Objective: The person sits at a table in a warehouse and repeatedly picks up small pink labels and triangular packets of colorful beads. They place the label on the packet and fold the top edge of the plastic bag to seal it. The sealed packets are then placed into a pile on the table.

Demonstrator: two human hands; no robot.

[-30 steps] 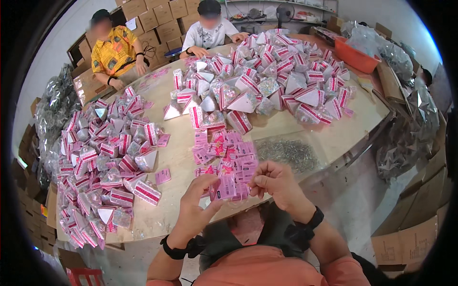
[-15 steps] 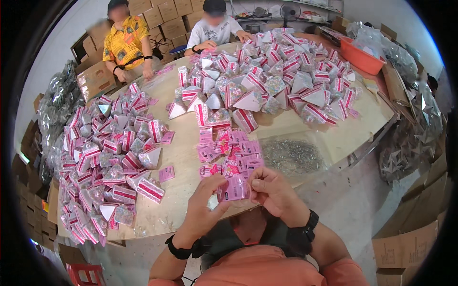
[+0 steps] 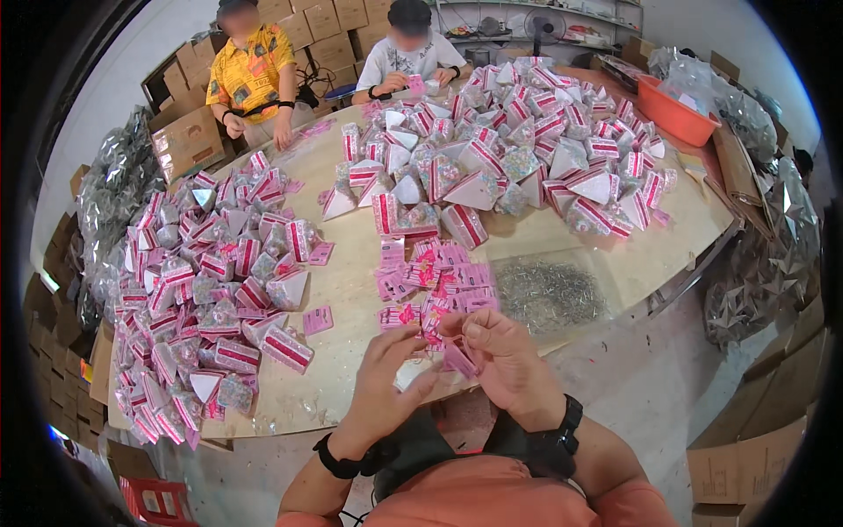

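A small pink card (image 3: 460, 361) hangs tilted from the fingers of my right hand (image 3: 509, 356), whose thumb and forefinger are pinched together. Just to its left, my left hand (image 3: 386, 378) is curved with thumb and fingers apart, nothing visible between them. Beyond both hands lies a loose pile of pink printed cards (image 3: 470, 275) on the wooden table (image 3: 351, 272). To the right of that pile, a clear plastic sheet (image 3: 597, 321) bears a heap of thin metal pins (image 3: 544, 294).
Heaps of bagged wedge-shaped pieces with pink bands (image 3: 219, 263) cover the table's left and far side (image 3: 474, 184). A single pink card (image 3: 318, 320) lies by the left heap. Two people sit across the table. An orange basin (image 3: 676, 110) stands at the far right.
The card has turned from facing me to a tilted angle and left my left hand, which has opened. Across the table, the person in white has raised a pink card.
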